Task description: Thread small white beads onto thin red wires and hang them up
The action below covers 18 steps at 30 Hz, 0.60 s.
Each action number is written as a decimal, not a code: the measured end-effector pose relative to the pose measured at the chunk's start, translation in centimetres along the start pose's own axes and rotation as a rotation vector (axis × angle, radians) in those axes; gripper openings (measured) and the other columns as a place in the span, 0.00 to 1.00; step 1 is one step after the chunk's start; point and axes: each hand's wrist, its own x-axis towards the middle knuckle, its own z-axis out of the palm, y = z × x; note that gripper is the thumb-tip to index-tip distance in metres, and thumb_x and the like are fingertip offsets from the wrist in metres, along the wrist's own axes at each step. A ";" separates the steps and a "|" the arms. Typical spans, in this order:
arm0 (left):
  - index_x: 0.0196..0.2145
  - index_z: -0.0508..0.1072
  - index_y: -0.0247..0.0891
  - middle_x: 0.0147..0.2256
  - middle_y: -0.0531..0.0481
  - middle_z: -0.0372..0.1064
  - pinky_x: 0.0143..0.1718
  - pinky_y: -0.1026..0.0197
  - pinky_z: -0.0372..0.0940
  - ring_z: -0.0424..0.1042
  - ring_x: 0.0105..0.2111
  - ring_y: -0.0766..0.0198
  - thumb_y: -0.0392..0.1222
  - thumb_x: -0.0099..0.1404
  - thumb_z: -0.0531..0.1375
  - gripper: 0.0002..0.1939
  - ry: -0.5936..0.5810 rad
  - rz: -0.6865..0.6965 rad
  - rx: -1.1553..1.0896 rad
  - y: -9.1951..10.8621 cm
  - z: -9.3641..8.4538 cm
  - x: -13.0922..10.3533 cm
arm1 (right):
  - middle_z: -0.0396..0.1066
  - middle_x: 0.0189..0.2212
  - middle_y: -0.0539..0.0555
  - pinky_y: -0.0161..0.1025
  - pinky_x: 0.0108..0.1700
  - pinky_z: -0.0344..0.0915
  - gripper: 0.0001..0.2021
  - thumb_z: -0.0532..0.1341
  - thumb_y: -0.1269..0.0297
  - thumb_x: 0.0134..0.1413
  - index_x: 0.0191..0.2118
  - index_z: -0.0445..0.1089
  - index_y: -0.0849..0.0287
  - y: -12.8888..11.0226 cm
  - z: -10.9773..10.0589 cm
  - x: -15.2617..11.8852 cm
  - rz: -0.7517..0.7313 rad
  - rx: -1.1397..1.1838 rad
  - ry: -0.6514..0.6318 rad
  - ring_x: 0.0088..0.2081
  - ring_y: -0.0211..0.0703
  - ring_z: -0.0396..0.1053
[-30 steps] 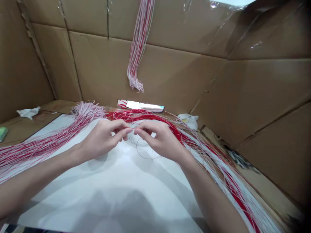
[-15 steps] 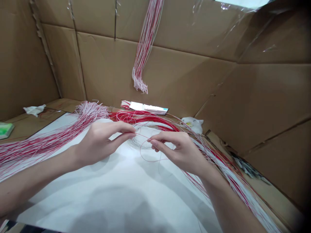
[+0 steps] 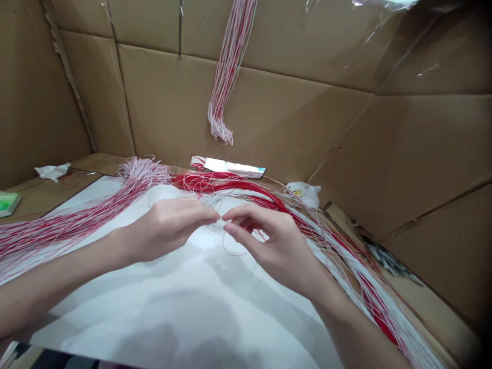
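My left hand (image 3: 172, 225) and my right hand (image 3: 269, 233) meet at the fingertips over a white work surface (image 3: 184, 297). Both are pinched closed on a thin red wire (image 3: 230, 253), whose end between the fingers is too small to make out. A slack loop of the wire hangs under my right fingers. Just behind the hands lie red and white wires (image 3: 238, 180), bunched and partly looped. To the left rests a thick bundle of red and white wires (image 3: 88, 215) with pale, frayed-looking ends.
Another wire bundle (image 3: 230, 66) hangs down the cardboard wall (image 3: 300, 107). Long white and red wires (image 3: 357, 277) run along the right side, beside my right forearm. A crumpled plastic bag (image 3: 307, 193), a white tissue (image 3: 53, 171) and a green-and-white packet (image 3: 8, 203) lie around the edges.
My hands have come together, closing the gap where the red wire stretched between them. The wire loop below looks smaller. The view has shifted slightly.
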 end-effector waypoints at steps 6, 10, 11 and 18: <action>0.43 0.71 0.35 0.32 0.48 0.73 0.34 0.68 0.65 0.72 0.31 0.68 0.29 0.69 0.53 0.10 -0.085 0.071 0.015 -0.3 -0.7 0.2 | 0.74 0.30 0.47 0.33 0.33 0.64 0.05 0.61 0.68 0.61 0.34 0.73 0.57 0.5 -0.1 0.1 0.020 -0.034 -0.042 0.32 0.34 0.69; 0.41 0.72 0.33 0.29 0.49 0.72 0.32 0.69 0.63 0.70 0.28 0.69 0.29 0.70 0.53 0.09 -0.108 0.082 0.073 -0.7 -0.8 0.3 | 0.73 0.29 0.47 0.34 0.33 0.65 0.05 0.60 0.66 0.62 0.34 0.71 0.57 0.9 0.1 0.2 0.104 -0.010 -0.106 0.31 0.35 0.69; 0.41 0.72 0.33 0.29 0.49 0.72 0.32 0.69 0.63 0.70 0.28 0.69 0.30 0.70 0.53 0.09 -0.106 0.079 0.080 -0.7 -0.8 0.3 | 0.73 0.29 0.47 0.34 0.33 0.65 0.05 0.60 0.66 0.62 0.35 0.71 0.57 1.0 0.2 0.2 0.119 -0.004 -0.115 0.30 0.35 0.69; 0.40 0.72 0.37 0.31 0.51 0.74 0.33 0.70 0.65 0.73 0.29 0.70 0.31 0.69 0.55 0.07 -0.036 0.032 0.102 -0.9 -1.0 0.2 | 0.73 0.42 0.53 0.42 0.46 0.69 0.06 0.59 0.64 0.62 0.44 0.70 0.52 -1.3 -0.8 -1.0 -0.038 0.009 0.089 0.44 0.44 0.71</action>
